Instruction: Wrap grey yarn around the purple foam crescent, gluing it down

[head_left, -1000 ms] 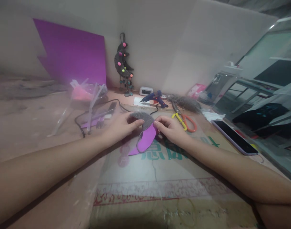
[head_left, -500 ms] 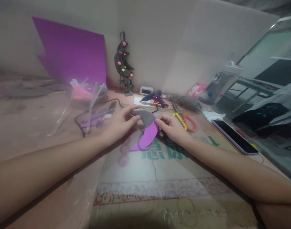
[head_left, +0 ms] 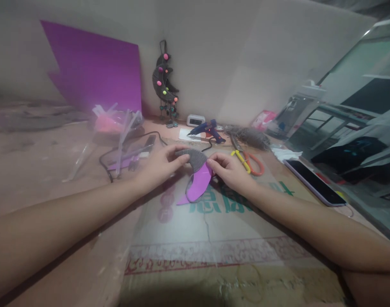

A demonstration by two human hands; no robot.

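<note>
Winding of yarn looks to be the step in hand, with a purple crescent (head_left: pixel 199 183) held on the near side of the glue gun (head_left: pixel 202 128). Its upper end is wrapped in grey yarn (head_left: pixel 196 159), its lower part is bare, so the wrap can be judged only part done. The covered end is gripped by the left hand (head_left: pixel 169 163), thumb on the near face, fingers curled behind. And at the border of yarn and bare purple, the outer edge is pinched by the right hand (head_left: pixel 227 169), thumb against forefinger; whether a strand is trapped there too cannot be told.

A loose loop (head_left: pixel 186 194) is seen along the inner edge, towards the pointed tip. For another turn, it is judged, that loop would need to be passed around the crescent and drawn snug, with the wrapped rows kept pressed.

Now the room: nearer than the glue gun, printed cardboard (head_left: pixel 246 232) is spread over the bench (head_left: pixel 48 170), and space for turning the tip is offered there. Less is offered right of the gun, where scissors (head_left: pixel 244 163) are laid just beyond the right hand, with a phone (head_left: pixel 315 181) farther out by the bench's edge. Left of the gun, a dark cord (head_left: pixel 155 131) is strung across, and could be snagged.
</note>
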